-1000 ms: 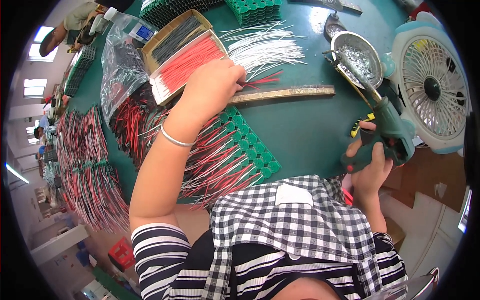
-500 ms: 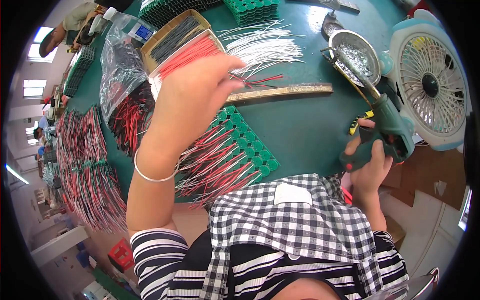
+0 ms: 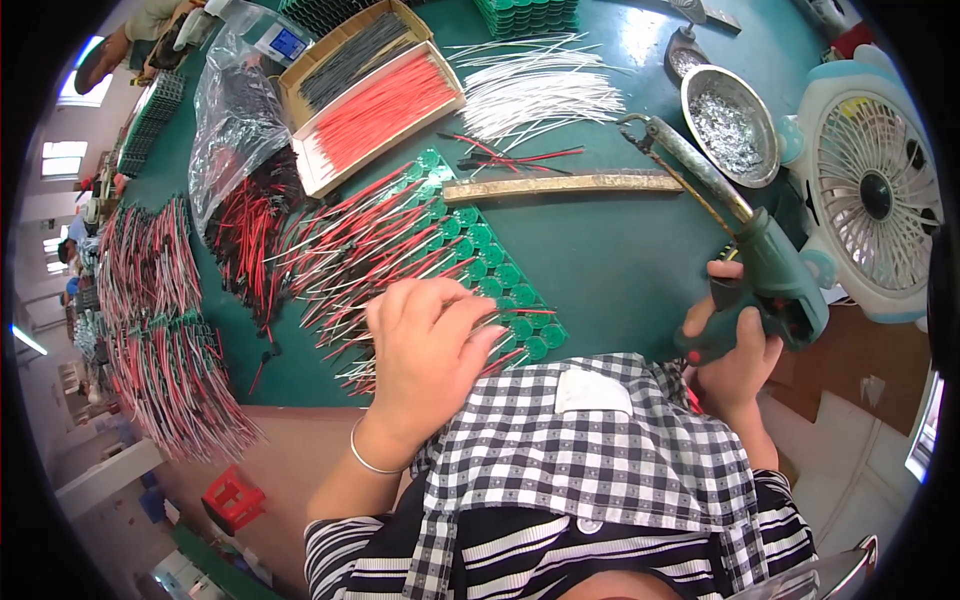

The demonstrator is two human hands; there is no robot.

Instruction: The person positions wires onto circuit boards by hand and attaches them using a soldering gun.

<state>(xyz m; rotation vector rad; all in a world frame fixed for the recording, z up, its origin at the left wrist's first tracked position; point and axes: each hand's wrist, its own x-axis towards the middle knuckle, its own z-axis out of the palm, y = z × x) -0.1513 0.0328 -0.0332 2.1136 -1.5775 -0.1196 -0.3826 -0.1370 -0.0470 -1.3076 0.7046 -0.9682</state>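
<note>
My left hand (image 3: 425, 335) is closed in a pinch low over the panel of round green circuit boards (image 3: 520, 293). A red wire (image 3: 535, 311) sticks out to the right from its fingertips, above the nearer boards. Many red and white wires (image 3: 365, 255) fan out leftward from the panel, partly hidden by this hand. My right hand (image 3: 740, 350) grips the handle of a green soldering gun (image 3: 772, 262). Its metal barrel points up and left, its tip beside the metal bowl (image 3: 770, 165) of silvery scraps and touching nothing I can see.
A wooden strip (image 3: 570, 186) lies across the panel's far end. Beyond it are an open box of red wires (image 3: 385, 105), loose white wires (image 3: 540, 92) and a few red and black ones. A fan (image 3: 870, 190) stands at right; wired bundles (image 3: 165, 330) lie at left.
My left hand has come from over the box of red wires down toward me to the panel, now with a red wire in its fingers. The soldering gun has barely moved.
</note>
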